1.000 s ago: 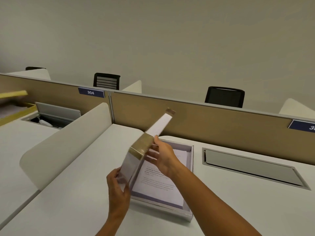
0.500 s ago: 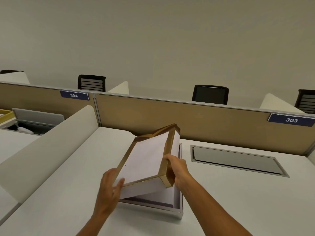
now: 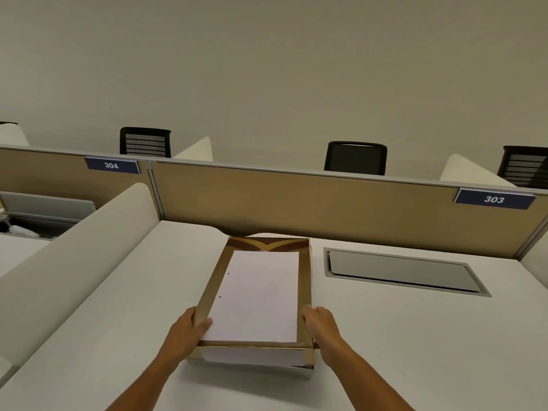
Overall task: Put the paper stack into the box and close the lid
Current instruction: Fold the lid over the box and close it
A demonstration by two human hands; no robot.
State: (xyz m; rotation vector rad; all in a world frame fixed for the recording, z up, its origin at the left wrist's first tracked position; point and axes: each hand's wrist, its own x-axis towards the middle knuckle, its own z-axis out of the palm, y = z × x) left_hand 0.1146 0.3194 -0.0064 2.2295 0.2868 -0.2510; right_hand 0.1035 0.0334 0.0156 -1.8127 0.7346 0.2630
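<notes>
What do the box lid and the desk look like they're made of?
Lid: likely cardboard. It has a matte white top, shiny gold-brown borders that catch the light, and creased, slightly uneven edges.
Desk: probably laminate over board. The surface is smooth, flat and off-white with a dull, even sheen, though what's underneath is hidden.

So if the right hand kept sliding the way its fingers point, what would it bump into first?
The right hand already touches the lid; its fingers point along the lid's right edge. Beyond that, probably the tan partition, though depth is hard to judge.
</notes>
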